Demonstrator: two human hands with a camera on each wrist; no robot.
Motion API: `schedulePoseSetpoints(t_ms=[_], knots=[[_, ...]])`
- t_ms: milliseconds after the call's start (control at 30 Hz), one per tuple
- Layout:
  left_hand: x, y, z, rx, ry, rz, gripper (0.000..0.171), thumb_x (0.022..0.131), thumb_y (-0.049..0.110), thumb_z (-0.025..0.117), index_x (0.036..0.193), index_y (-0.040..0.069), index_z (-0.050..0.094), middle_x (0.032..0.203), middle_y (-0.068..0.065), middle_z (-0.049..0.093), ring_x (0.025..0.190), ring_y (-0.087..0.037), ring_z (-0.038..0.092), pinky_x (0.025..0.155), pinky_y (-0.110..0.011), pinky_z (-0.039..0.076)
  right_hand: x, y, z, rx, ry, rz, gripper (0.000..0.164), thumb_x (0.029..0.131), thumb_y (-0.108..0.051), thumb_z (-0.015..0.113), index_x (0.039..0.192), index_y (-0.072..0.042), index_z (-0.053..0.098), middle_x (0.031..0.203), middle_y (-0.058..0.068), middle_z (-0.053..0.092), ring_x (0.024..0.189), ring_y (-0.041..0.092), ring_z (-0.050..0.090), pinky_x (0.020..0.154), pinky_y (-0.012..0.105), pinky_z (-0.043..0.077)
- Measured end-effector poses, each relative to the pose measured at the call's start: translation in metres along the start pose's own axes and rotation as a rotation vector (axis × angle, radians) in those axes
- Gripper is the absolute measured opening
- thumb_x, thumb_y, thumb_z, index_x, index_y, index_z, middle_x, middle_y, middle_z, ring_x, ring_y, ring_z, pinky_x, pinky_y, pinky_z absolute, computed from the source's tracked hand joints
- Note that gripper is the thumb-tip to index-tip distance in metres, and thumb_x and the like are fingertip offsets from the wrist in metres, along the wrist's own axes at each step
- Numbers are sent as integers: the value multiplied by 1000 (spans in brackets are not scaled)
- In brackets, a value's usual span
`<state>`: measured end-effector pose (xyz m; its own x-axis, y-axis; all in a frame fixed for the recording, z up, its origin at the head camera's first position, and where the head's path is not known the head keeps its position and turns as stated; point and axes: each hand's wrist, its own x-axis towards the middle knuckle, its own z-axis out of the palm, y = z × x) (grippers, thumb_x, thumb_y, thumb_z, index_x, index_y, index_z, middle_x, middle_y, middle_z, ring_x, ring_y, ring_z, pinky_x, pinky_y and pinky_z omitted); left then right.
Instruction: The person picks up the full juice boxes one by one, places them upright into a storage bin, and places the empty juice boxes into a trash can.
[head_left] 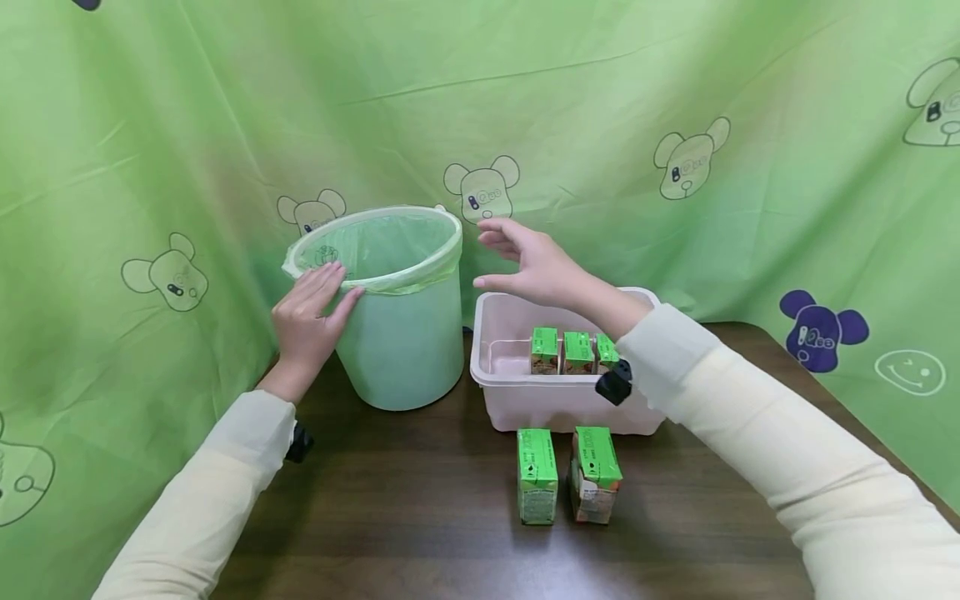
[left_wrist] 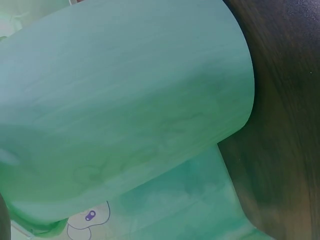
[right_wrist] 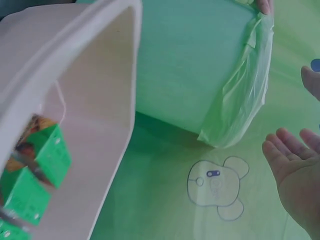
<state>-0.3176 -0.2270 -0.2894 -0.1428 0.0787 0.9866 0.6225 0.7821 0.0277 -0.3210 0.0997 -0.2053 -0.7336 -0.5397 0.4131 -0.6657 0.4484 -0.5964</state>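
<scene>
A: Where is the bin (head_left: 405, 350) standing?

B: From my station I am seeing it standing on the wood-grain table (head_left: 420, 500), smooth and round, its rim (head_left: 405, 277) carrying a thin, crinkled liner (head_left: 397, 242). The left hand (head_left: 311, 312) is resting on the rim, fingers nearly straight.

A: And the right hand (head_left: 532, 262)?

B: It is hovering beside the bin, thumb spread from fingers. A rectangular pink tub (head_left: 510, 404) is holding boxy cartons (head_left: 577, 350); two more (head_left: 537, 475) are standing in front.

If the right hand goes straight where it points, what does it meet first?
The right hand would likely meet the rim of the round, pale green plastic bin, though depth is unclear.
</scene>
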Motion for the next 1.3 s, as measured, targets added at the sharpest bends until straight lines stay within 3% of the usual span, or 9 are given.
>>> schedulePoseSetpoints(t_ms=[333, 600, 833, 1067, 1300], knots=[[0, -3, -5, 4, 4, -4, 33, 81, 23, 79, 105, 1, 75, 107, -16, 70, 100, -31, 68, 96, -43, 49, -38, 11, -9, 26, 27, -30, 71, 85, -21, 77, 144, -6, 40, 142, 13, 49, 131, 25, 45, 111, 38, 33], [-2, -4, -7, 11, -5, 1, 43, 90, 40, 69, 105, 0, 74, 108, -16, 69, 101, -31, 67, 98, -41, 48, -69, 19, -4, 70, 4, -63, 65, 87, -15, 75, 142, -4, 43, 141, 13, 50, 131, 26, 45, 109, 38, 36], [-1, -4, -8, 14, -6, 11, 43, 90, 40, 69, 105, 0, 74, 108, -16, 69, 101, -31, 67, 98, -42, 48, -96, 25, -3, 117, -2, -68, 61, 86, -13, 76, 138, -3, 46, 137, 9, 53, 128, 24, 48, 106, 33, 39], [-1, -6, -8, 25, -15, 19, 47, 91, 44, 66, 106, 0, 74, 109, -17, 69, 101, -32, 67, 94, -48, 50, -115, 36, 0, 75, 26, -183, 60, 83, -2, 77, 135, 1, 49, 131, 14, 59, 119, 27, 57, 99, 26, 45], [-5, -5, -7, 34, -29, 18, 49, 92, 46, 64, 106, 0, 74, 109, -17, 69, 101, -32, 67, 96, -46, 49, -140, 46, 7, 73, 23, -197, 57, 83, 0, 75, 134, 1, 50, 127, 12, 61, 117, 21, 58, 96, 23, 47]])
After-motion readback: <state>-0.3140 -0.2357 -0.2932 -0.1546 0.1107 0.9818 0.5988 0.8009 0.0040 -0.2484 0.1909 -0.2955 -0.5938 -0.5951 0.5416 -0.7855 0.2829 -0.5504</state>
